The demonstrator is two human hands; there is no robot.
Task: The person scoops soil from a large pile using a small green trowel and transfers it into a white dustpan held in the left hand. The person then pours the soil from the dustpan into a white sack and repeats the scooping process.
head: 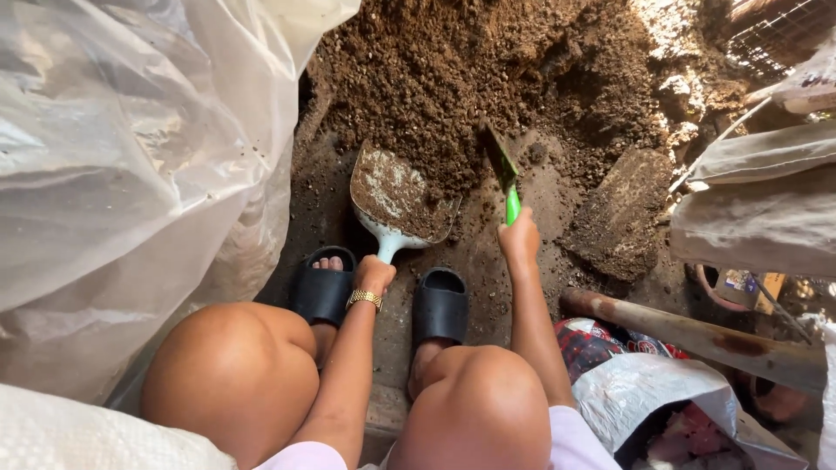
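1. As I squat in black slides, my left hand is closed around the handle of a white scoop, its pan dusted with soil and resting at the foot of the soil heap.
2. My right hand grips a green trowel, blade in the heap.
3. Clear plastic sack: at my left.

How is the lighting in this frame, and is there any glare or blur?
Head view: sharp around the white scoop and green trowel; daylight glares off the clear plastic bag and washes out the top right; the ground by the sandals lies in shadow.
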